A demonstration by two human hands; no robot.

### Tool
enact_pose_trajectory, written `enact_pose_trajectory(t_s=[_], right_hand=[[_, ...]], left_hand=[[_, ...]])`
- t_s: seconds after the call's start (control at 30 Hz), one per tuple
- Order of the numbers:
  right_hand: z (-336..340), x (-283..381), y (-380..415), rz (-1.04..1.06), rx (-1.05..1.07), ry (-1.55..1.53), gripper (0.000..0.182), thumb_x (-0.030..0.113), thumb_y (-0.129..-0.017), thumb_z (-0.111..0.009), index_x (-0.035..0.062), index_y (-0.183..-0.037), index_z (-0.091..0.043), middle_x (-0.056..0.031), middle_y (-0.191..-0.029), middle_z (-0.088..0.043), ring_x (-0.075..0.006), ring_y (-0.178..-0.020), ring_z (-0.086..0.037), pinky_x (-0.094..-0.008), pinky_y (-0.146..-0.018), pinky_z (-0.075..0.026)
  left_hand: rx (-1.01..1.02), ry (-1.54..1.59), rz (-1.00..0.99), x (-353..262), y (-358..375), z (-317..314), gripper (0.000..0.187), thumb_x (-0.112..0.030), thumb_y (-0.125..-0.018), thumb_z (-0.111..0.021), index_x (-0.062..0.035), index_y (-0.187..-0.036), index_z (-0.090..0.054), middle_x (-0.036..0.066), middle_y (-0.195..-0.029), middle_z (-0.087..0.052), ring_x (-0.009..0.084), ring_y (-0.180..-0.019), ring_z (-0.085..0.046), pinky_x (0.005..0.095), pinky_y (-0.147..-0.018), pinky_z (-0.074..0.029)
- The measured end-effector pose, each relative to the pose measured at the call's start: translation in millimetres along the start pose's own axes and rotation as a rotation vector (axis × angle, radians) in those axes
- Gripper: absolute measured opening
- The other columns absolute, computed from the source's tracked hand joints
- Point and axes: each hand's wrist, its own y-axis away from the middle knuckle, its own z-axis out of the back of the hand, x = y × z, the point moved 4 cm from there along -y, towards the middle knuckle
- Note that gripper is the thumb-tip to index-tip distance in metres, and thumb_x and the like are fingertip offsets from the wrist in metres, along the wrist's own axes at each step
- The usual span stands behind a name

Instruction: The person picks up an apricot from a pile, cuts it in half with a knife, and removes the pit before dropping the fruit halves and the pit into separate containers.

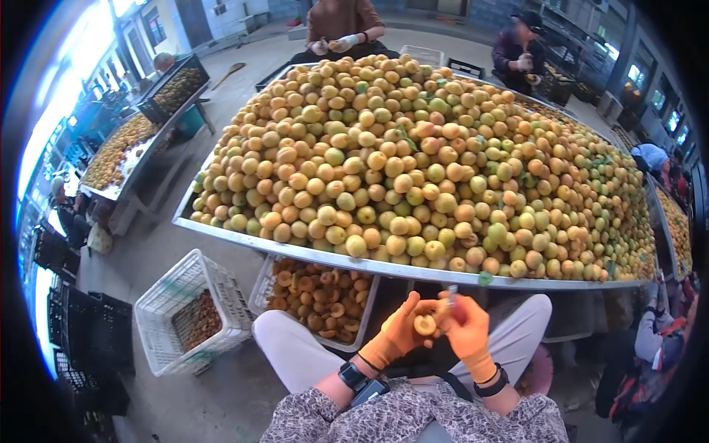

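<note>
- Filling the long metal desk point(221, 230), a heap of apricots point(413, 162) rises well above its rim – light, soft fruit that likely bruises if squeezed.
- White crates point(188, 310) below hold halved fruit and pits.
- Left hand point(401, 330) fingers close around a cut apricot point(425, 324) over the lap; best cradled by its sides.
- Right hand point(465, 328) grips a small blade point(452, 293).
- No readable writing shows.

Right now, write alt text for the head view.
Two orange-gloved hands, left hand and right hand, hold a halved apricot over the wearer's lap. Ahead, a metal table carries a huge apricot heap; white crates sit below.
</note>
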Motion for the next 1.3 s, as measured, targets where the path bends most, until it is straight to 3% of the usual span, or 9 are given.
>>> enact_pose_trajectory(t_s=[0.03,0.23,0.3,0.37,0.43,0.63,0.77,1.23,1.3], right_hand=[[-13,3,-5,0.292,0.047,0.470,0.047,0.018,-0.076,-0.079,0.0016,-0.116,-0.063,-0.0114,-0.090,-0.068,-0.0163,-0.072,-0.066,-0.0285,-0.067,-0.053],[-50,4,-10,0.089,0.117,0.043,0.035,0.010,-0.081,-0.074,0.0001,-0.113,-0.064,-0.0029,-0.078,-0.063,-0.0082,-0.070,-0.056,-0.0249,-0.066,-0.048],[-45,7,-12,0.082,0.120,-0.020,0.026,0.006,-0.086,-0.069,-0.0008,-0.111,-0.065,0.0015,-0.077,-0.059,-0.0048,-0.070,-0.050,-0.0221,-0.064,-0.045],[-38,-6,-13,-0.027,0.120,-0.045,0.022,0.006,-0.087,-0.068,-0.0011,-0.107,-0.066,0.0029,-0.077,-0.059,-0.0045,-0.069,-0.050,-0.0211,-0.062,-0.044],[-37,-4,-10,-0.096,0.102,-0.135,0.020,0.006,-0.087,-0.068,-0.0011,-0.105,-0.067,0.0041,-0.075,-0.058,-0.0038,-0.069,-0.049,-0.0199,-0.062,-0.042],[-33,-10,-8,-0.086,0.116,-0.170,0.017,0.006,-0.089,-0.065,-0.0020,-0.104,-0.067,0.0040,-0.078,-0.058,-0.0031,-0.069,-0.049,-0.0193,-0.062,-0.041],[-20,1,-7,-0.112,0.067,-0.260,0.018,0.007,-0.089,-0.064,-0.0022,-0.105,-0.066,0.0042,-0.078,-0.058,-0.0031,-0.070,-0.048,-0.0189,-0.063,-0.041],[15,7,-14,-0.163,-0.003,-0.394,0.018,0.001,-0.087,-0.059,-0.0029,-0.104,-0.066,0.0036,-0.074,-0.057,-0.0031,-0.066,-0.047,-0.0183,-0.060,-0.038],[19,13,-16,-0.155,-0.053,-0.461,0.014,0.006,-0.089,-0.061,-0.0023,-0.100,-0.066,0.0090,-0.064,-0.047,0.0011,-0.049,-0.033,-0.0179,-0.045,-0.021]], left_hand=[[-0.019,0.077,-0.043,0,11,-2,0.058,-0.061,-0.093,-0.048,-0.0099,-0.118,-0.059,0.004,-0.098,-0.064,0.0190,-0.082,-0.063,0.0308,-0.057,-0.048],[-0.234,-0.046,-0.169,-47,73,63,0.031,-0.031,-0.097,-0.051,-0.0071,-0.115,-0.058,0.007,-0.093,-0.065,0.0204,-0.089,-0.062,0.0341,-0.071,-0.049],[-0.394,-0.372,-0.638,-104,102,58,0.030,-0.020,-0.091,-0.059,-0.0034,-0.116,-0.058,0.012,-0.101,-0.064,0.0246,-0.099,-0.061,0.0403,-0.083,-0.050],[-1.214,-1.544,-1.177,-155,138,48,0.039,-0.014,-0.084,-0.067,-0.0019,-0.120,-0.057,0.017,-0.113,-0.061,0.0295,-0.108,-0.058,0.0416,-0.092,-0.048],[-1.324,-1.654,-1.223,-179,147,19,0.045,-0.010,-0.078,-0.072,-0.0032,-0.121,-0.058,0.018,-0.120,-0.057,0.0325,-0.111,-0.055,0.0409,-0.093,-0.046],[-0.850,-1.743,-1.003,-194,67,4,0.033,-0.007,-0.083,-0.067,-0.0090,-0.115,-0.063,0.011,-0.101,-0.063,0.0274,-0.084,-0.063,0.0356,-0.071,-0.050],[-1.156,-1.674,-1.295,-219,52,-1,0.029,-0.003,-0.083,-0.063,-0.0088,-0.112,-0.063,0.015,-0.099,-0.059,0.0310,-0.084,-0.062,0.0399,-0.073,-0.051],[-1.448,-1.589,-1.035,-309,48,-5,0.025,-0.008,-0.085,-0.060,-0.0122,-0.109,-0.065,0.012,-0.097,-0.066,0.0295,-0.089,-0.064,0.0383,-0.080,-0.050],[-1.466,-1.557,-1.053,-324,51,8,0.028,-0.007,-0.085,-0.059,-0.0122,-0.112,-0.063,0.014,-0.099,-0.066,0.0318,-0.092,-0.064,0.0396,-0.081,-0.050]])
